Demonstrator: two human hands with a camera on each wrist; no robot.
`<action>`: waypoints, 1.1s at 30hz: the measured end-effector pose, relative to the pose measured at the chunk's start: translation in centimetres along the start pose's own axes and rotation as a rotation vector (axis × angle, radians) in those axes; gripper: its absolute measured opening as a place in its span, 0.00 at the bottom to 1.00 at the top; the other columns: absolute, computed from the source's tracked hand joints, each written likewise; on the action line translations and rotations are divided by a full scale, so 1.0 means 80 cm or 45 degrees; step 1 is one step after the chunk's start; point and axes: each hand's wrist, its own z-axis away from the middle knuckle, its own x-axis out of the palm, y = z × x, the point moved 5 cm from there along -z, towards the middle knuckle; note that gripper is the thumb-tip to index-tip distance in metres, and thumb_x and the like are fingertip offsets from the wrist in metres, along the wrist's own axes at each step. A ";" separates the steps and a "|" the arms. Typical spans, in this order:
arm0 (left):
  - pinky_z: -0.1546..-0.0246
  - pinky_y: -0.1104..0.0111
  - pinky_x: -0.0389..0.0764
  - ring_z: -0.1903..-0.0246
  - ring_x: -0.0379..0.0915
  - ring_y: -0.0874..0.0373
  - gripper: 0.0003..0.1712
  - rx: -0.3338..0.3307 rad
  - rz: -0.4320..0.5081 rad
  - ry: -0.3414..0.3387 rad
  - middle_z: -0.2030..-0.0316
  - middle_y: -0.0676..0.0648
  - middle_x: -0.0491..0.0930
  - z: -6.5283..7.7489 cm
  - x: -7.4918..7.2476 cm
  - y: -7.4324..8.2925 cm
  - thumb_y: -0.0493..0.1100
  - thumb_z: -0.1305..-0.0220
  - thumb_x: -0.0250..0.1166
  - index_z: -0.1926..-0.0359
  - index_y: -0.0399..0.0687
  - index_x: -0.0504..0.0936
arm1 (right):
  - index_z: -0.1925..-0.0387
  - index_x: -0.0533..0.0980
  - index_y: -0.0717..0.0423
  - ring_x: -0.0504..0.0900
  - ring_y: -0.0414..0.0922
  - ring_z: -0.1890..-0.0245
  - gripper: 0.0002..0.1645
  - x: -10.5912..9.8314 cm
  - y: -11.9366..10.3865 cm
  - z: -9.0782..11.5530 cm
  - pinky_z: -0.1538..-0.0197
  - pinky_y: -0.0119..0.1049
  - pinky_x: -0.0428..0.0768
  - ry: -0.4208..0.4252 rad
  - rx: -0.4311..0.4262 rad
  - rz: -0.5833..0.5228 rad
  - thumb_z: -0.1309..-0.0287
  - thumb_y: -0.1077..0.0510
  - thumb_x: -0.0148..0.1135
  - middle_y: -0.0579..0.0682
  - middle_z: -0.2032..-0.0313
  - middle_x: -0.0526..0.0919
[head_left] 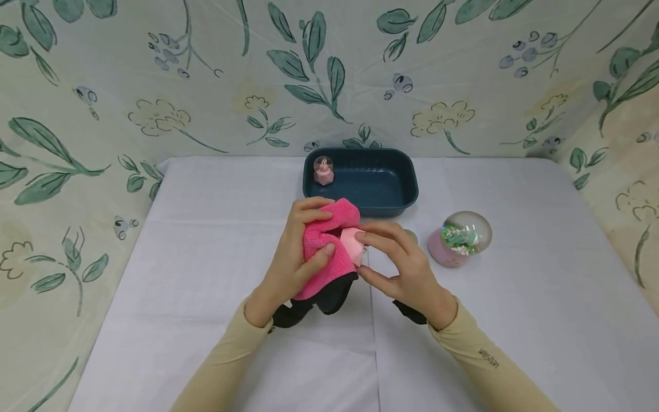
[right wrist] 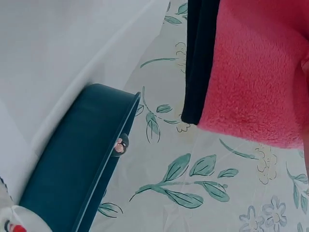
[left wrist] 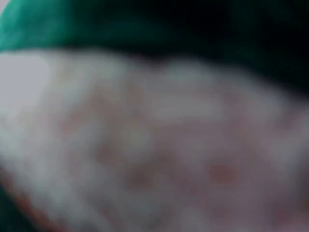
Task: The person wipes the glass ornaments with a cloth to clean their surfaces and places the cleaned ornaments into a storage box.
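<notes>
My left hand (head_left: 301, 246) grips a bright pink fleecy cloth (head_left: 334, 274) with a black edge, bunched around a pale pink faceted object (head_left: 352, 246). The fingers of my right hand (head_left: 404, 263) pinch the faceted object from the right; its far side is hidden in the cloth. In the right wrist view the cloth (right wrist: 256, 82) hangs at upper right, its black border to the left. The left wrist view is a close blur of pale and dark green patches.
A dark blue tray (head_left: 360, 206) behind the hands holds a small pink snow globe (head_left: 324, 171) at its left end. A larger snow globe (head_left: 460, 239) on a pink base lies tilted at right. Partly hidden behind my right hand is a small roundish thing (head_left: 411, 235).
</notes>
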 end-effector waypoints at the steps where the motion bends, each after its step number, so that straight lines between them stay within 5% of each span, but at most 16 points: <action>1: 0.55 0.62 0.80 0.41 0.62 0.47 0.27 0.017 -0.019 -0.013 0.42 0.38 0.65 0.000 0.000 0.001 0.51 0.38 0.59 0.46 0.38 0.64 | 0.52 0.74 0.70 0.77 0.54 0.54 0.25 -0.001 0.000 0.000 0.47 0.30 0.75 0.009 -0.012 0.001 0.38 0.50 0.61 0.65 0.53 0.76; 6: 0.54 0.60 0.80 0.43 0.63 0.43 0.24 0.153 -0.126 -0.088 0.44 0.35 0.65 0.002 0.006 0.008 0.47 0.39 0.59 0.49 0.38 0.63 | 0.55 0.75 0.71 0.80 0.50 0.62 0.28 -0.004 0.002 0.003 0.55 0.29 0.79 0.072 0.014 -0.022 0.41 0.48 0.64 0.63 0.59 0.78; 11: 0.53 0.59 0.79 0.44 0.64 0.42 0.25 0.223 -0.196 -0.128 0.45 0.35 0.65 0.004 0.009 0.014 0.40 0.48 0.63 0.51 0.39 0.63 | 0.57 0.73 0.76 0.80 0.44 0.67 0.31 -0.002 0.008 0.008 0.62 0.29 0.81 0.132 0.173 -0.277 0.45 0.50 0.68 0.61 0.64 0.77; 15: 0.52 0.60 0.79 0.45 0.65 0.42 0.20 0.259 -0.221 -0.126 0.46 0.35 0.65 0.003 0.010 0.016 0.46 0.37 0.58 0.52 0.39 0.63 | 0.58 0.70 0.77 0.82 0.41 0.66 0.33 0.001 0.013 0.011 0.63 0.30 0.82 0.146 0.387 -0.483 0.47 0.49 0.69 0.58 0.65 0.77; 19: 0.52 0.60 0.79 0.46 0.66 0.42 0.21 0.273 -0.242 -0.101 0.46 0.35 0.66 0.003 0.011 0.015 0.53 0.30 0.51 0.52 0.39 0.63 | 0.56 0.69 0.76 0.84 0.42 0.67 0.27 0.006 0.019 0.018 0.64 0.35 0.83 0.144 0.720 -0.725 0.45 0.57 0.69 0.55 0.62 0.77; 22: 0.53 0.60 0.79 0.46 0.67 0.42 0.21 0.238 -0.209 -0.045 0.47 0.35 0.66 0.004 0.010 0.011 0.53 0.31 0.51 0.53 0.38 0.64 | 0.53 0.70 0.73 0.84 0.45 0.68 0.23 0.008 0.019 0.018 0.64 0.37 0.83 0.132 0.824 -0.753 0.45 0.62 0.67 0.56 0.60 0.77; 24: 0.54 0.60 0.80 0.46 0.67 0.43 0.22 0.194 -0.158 0.003 0.47 0.36 0.67 0.004 0.009 0.007 0.54 0.32 0.52 0.54 0.38 0.64 | 0.50 0.70 0.71 0.84 0.45 0.68 0.26 0.007 0.017 0.014 0.63 0.36 0.83 0.086 0.757 -0.627 0.43 0.57 0.67 0.57 0.59 0.78; 28: 0.53 0.61 0.79 0.46 0.67 0.44 0.22 0.110 -0.051 0.060 0.48 0.37 0.68 0.004 0.005 0.004 0.54 0.33 0.54 0.54 0.37 0.66 | 0.46 0.69 0.69 0.81 0.46 0.62 0.35 0.004 0.009 0.004 0.61 0.33 0.82 0.019 0.443 -0.287 0.41 0.44 0.63 0.60 0.53 0.77; 33: 0.55 0.63 0.80 0.45 0.66 0.47 0.22 0.015 0.023 0.063 0.46 0.38 0.68 0.002 0.002 0.002 0.51 0.36 0.56 0.53 0.37 0.66 | 0.48 0.71 0.67 0.76 0.54 0.51 0.28 0.001 -0.002 -0.002 0.53 0.33 0.79 -0.046 0.102 -0.055 0.38 0.48 0.60 0.65 0.48 0.73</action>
